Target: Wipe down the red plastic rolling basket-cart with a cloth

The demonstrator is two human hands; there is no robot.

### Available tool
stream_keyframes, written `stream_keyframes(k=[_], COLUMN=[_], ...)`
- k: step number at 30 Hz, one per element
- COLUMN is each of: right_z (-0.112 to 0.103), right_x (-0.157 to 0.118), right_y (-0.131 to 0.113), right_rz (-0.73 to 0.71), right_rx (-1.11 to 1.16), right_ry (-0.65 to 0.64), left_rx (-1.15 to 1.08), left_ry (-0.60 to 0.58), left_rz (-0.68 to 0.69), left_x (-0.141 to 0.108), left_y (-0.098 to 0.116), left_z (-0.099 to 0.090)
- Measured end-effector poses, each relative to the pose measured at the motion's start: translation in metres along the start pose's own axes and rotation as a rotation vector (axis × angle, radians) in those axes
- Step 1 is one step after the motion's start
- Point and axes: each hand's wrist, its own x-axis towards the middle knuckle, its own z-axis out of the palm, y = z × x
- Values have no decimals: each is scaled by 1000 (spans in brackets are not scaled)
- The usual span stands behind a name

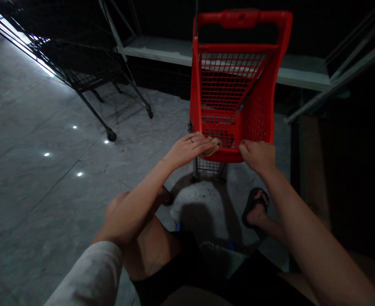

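A small red shopping cart [260, 114] with grid walls stands in front of me, its handle at the far end. My left hand [192, 146], a ring on one finger, presses a crumpled light-brown cloth [211, 148] against the near left corner of the cart's rim. At the near right corner, my right hand [258, 155] is closed around the rim, thumb toward the inside. The inside of the basket shows no goods.
Dark metal carts [79, 72] on casters stand at the left. Behind the red cart runs a pale low shelf [162, 52]. A brown board [315, 165] lies along the right, in deep shadow. Grey tiled floor [31, 191] spreads at the left.
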Motion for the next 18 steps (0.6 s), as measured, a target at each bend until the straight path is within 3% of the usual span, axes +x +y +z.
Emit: stream_keyframes(k=[10, 14, 18], right_z=[18, 27, 33], right_x=[4, -1, -16], right_y=[26, 40, 56], right_rz=[-96, -107, -92], right_rx=[51, 69, 44], right_ry=[36, 62, 50], left_rx=[-110, -189, -256], left_ry=[-69, -16, 134], left_rz=[-63, -68, -186], left_x=[19, 36, 52], left_y=[-22, -29, -58], left_z=[-15, -12, -4])
